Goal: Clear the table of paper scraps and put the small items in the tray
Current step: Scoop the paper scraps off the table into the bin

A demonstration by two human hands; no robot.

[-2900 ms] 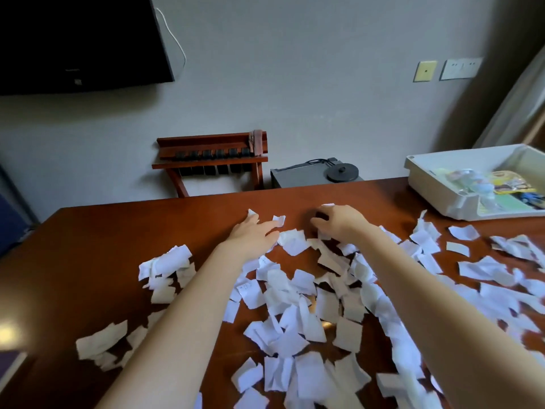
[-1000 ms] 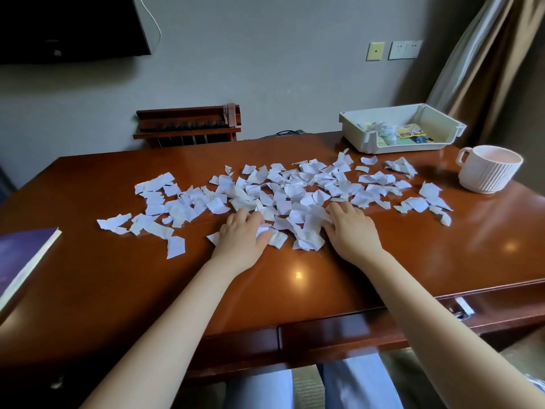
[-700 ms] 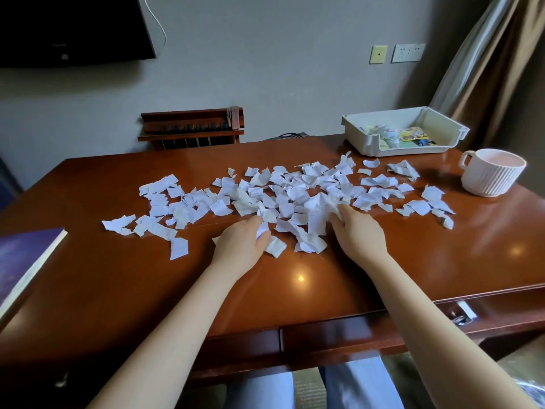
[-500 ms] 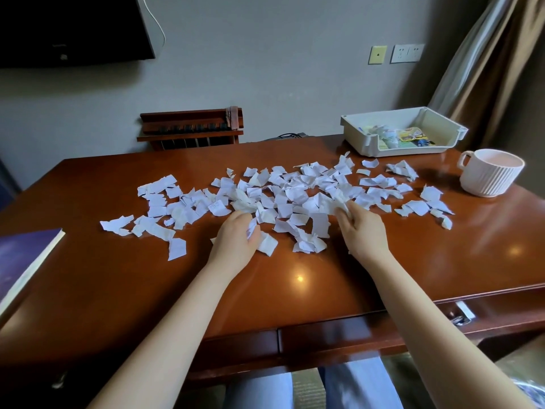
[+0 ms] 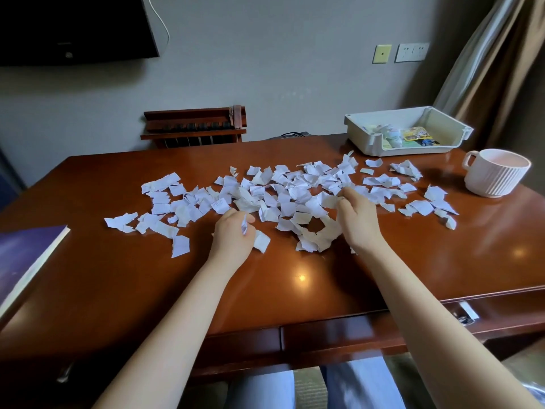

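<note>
Many white paper scraps (image 5: 289, 193) lie scattered across the middle of the brown wooden table (image 5: 295, 276). My left hand (image 5: 233, 234) is curled at the near edge of the pile, pinching a scrap between thumb and fingers. My right hand (image 5: 358, 218) is raised a little over the pile with its fingers closed on a few scraps. A white tray (image 5: 368, 140) stands at the far right and holds several small colourful items (image 5: 413, 135).
A ribbed pale pink mug (image 5: 495, 174) stands right of the scraps, near the tray. A purple book (image 5: 26, 261) lies at the table's left edge. A wooden rack (image 5: 194, 125) stands behind the table by the wall. A drawer handle (image 5: 467, 312) shows at the front right.
Both hands went from lying flat on the scraps to curling and pinching pieces up. The right hand moved slightly farther into the pile; the near scraps shifted.
</note>
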